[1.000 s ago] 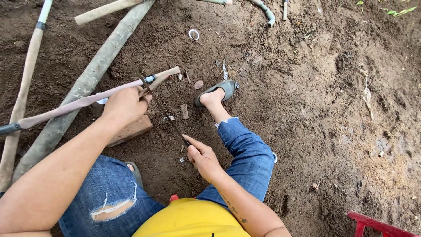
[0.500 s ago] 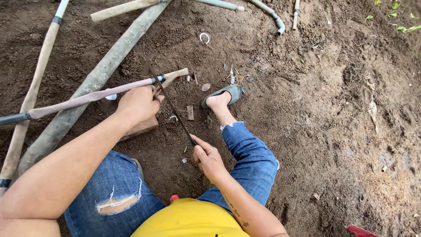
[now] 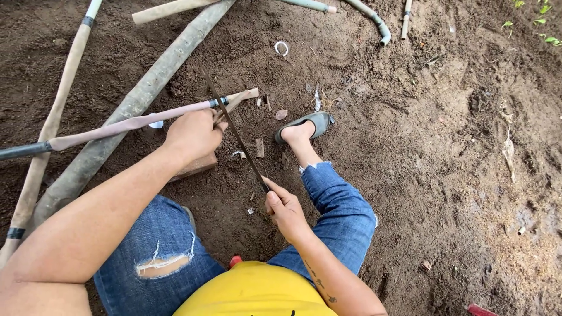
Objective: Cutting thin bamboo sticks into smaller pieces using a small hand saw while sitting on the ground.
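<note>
I sit on bare soil with my legs apart. My left hand (image 3: 193,136) grips a thin pinkish pole (image 3: 123,124) near its cut end, holding it across a reddish brick (image 3: 194,166). My right hand (image 3: 284,205) holds the near end of a long dark saw blade (image 3: 234,130), which slants up and away and crosses the pole just beyond my left hand. Small offcuts (image 3: 259,147) lie on the soil between my hands and my right foot in a grey shoe (image 3: 311,123).
A thick greyish pole (image 3: 126,111) and a pale bamboo pole (image 3: 52,123) lie on the ground at the left. More sticks and a bent pipe (image 3: 374,20) lie at the top. A small white ring (image 3: 281,48) rests on the soil. Something red (image 3: 483,310) shows at bottom right.
The saw blade now reaches farther up and away across the pole than half a second ago. My right hand has pushed forward slightly. The view has shifted a little.
</note>
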